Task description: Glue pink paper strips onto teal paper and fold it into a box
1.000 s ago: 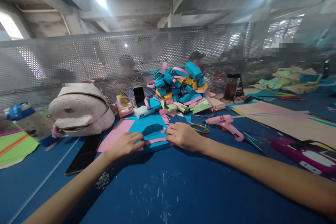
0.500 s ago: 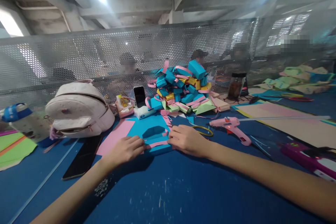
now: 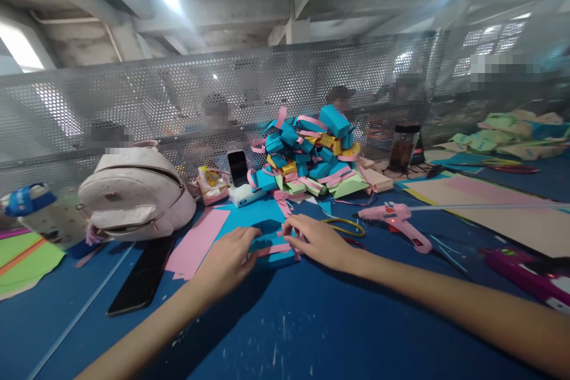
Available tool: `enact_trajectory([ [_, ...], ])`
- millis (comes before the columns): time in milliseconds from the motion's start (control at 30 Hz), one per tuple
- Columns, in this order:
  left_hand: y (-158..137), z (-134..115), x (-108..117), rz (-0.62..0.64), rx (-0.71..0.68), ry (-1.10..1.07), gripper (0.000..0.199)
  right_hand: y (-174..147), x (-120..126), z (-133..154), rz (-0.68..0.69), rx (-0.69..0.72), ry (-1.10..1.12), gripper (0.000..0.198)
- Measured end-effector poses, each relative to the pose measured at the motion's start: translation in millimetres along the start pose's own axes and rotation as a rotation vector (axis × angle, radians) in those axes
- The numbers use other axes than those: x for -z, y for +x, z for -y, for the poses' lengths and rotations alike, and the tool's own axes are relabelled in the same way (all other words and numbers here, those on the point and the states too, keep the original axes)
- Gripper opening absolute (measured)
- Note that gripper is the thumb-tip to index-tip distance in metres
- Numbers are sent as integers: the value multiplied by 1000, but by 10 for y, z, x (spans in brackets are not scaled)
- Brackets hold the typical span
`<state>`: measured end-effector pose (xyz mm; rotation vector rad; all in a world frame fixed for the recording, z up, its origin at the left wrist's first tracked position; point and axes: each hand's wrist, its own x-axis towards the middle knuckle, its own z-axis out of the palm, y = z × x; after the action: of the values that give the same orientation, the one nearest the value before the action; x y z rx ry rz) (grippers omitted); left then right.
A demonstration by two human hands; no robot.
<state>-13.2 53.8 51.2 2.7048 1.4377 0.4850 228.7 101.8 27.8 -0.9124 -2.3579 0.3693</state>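
Observation:
A small blue folded-paper box (image 3: 276, 259) with a pink paper strip (image 3: 272, 249) along its near side lies on the table between my hands. My left hand (image 3: 230, 254) is closed around its left end, thumb on the near side and fingers over the top. At the right end my right hand (image 3: 317, 241) pinches the box and strip with bent fingers; the exact fingertip contact is partly hidden. Behind it lie a blue paper sheet (image 3: 253, 212) and pink sheets (image 3: 200, 240).
A heap of blue, pink and yellow paper pieces (image 3: 307, 154) stands behind. To the right are a pink glue gun (image 3: 396, 217), yellow-handled scissors (image 3: 345, 227) and a magenta device (image 3: 516, 270). A white backpack (image 3: 138, 196), a phone (image 3: 145, 279) and a bottle (image 3: 48, 219) stand left.
My left hand has shifted right and turned over the box's left end. My right fingers have lifted and spread slightly at the right end. The view has tilted slightly.

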Motion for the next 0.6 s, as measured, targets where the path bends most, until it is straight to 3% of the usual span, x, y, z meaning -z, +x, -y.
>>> enact_trajectory([
  [167, 154, -20, -123, -1, 101, -67, 27, -3, -120, 12, -9, 32, 26, 23],
  [367, 146, 17, -234, 0, 142, -219, 41, -45, -79, 81, 11, 75, 77, 34],
  [600, 81, -95, -255, 3, 130, -267, 33, 16, -21, 190, 60, 106, 29, 30],
])
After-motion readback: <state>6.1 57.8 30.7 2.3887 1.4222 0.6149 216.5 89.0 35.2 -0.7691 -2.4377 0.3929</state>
